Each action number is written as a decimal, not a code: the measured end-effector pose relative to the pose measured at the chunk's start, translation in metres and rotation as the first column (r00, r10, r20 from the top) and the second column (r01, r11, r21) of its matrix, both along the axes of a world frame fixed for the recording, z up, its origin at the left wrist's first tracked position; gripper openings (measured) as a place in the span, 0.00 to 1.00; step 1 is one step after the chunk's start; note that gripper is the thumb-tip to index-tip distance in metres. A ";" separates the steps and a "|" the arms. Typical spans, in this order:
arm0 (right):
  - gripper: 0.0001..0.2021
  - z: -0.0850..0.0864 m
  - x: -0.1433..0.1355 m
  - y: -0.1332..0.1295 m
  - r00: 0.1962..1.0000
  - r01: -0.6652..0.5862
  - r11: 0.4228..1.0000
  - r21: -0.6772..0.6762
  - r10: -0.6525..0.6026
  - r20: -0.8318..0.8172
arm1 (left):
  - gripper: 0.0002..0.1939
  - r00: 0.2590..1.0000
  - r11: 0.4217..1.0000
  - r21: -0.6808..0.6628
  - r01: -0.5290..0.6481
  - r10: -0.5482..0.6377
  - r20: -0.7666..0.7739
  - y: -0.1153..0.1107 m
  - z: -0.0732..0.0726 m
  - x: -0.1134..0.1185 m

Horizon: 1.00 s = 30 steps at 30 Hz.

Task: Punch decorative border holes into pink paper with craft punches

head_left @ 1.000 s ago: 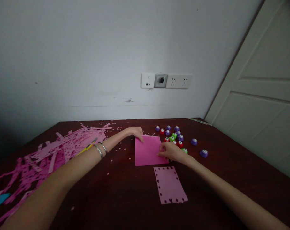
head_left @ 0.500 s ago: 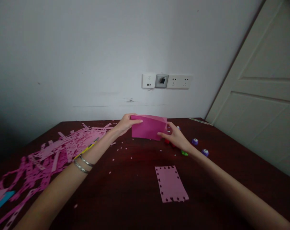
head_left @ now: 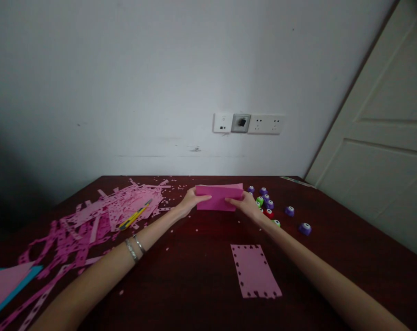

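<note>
A folded sheet of pink paper point(head_left: 216, 202) is held up over the far part of the table between both hands. My left hand point(head_left: 192, 201) grips its left side, thumb across the front. On its right side my right hand point(head_left: 245, 203) pinches it, thumb also in front and the other fingers behind. Nearer to me lies a light pink paper rectangle point(head_left: 256, 271) with small shapes punched along its edges. Just right of my right hand stand several craft punches point(head_left: 269, 214) in purple, green and red.
Pink punched paper strips point(head_left: 91, 225) lie heaped on the left, a yellow utility knife point(head_left: 135, 214) on top. Pink and blue sheets point(head_left: 8, 289) rest at the near left. Tiny paper bits dot the dark table point(head_left: 181, 285). A wall with sockets point(head_left: 266, 124) stands behind.
Both hands have lowered the pink paper, and its top edge now folds toward me. The view has shifted, so more of the punches and the whole knife show.
</note>
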State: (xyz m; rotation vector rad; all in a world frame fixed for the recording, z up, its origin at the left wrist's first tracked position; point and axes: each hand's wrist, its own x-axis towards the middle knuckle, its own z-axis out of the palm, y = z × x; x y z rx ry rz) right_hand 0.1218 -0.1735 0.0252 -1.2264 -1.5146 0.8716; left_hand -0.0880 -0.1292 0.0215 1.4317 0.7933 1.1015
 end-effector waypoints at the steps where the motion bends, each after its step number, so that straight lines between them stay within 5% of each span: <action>1: 0.19 0.002 -0.001 0.000 1.000 -0.004 1.000 0.002 0.004 0.000 | 0.20 1.000 1.000 -0.008 0.003 -0.003 -0.002 0.000 0.000 0.001; 9: 0.21 0.008 -0.009 0.005 0.998 0.052 0.999 -0.014 -0.053 -0.029 | 0.16 0.988 0.988 0.040 -0.147 0.148 -0.034 -0.001 0.008 0.011; 18: 0.22 -0.007 0.002 0.007 0.996 -0.013 0.999 -0.031 0.010 -0.090 | 0.22 0.998 0.993 -0.117 -0.012 0.018 0.052 0.005 -0.004 0.001; 24: 0.21 -0.016 -0.011 0.015 0.992 -0.059 0.991 0.121 0.071 -0.100 | 0.24 0.999 0.999 -0.015 -0.032 0.032 0.017 0.000 -0.007 0.013; 30: 0.17 0.014 0.009 0.010 0.999 0.035 0.999 0.041 -0.035 0.017 | 0.22 0.991 0.986 0.145 -0.077 0.092 -0.095 -0.001 0.011 0.017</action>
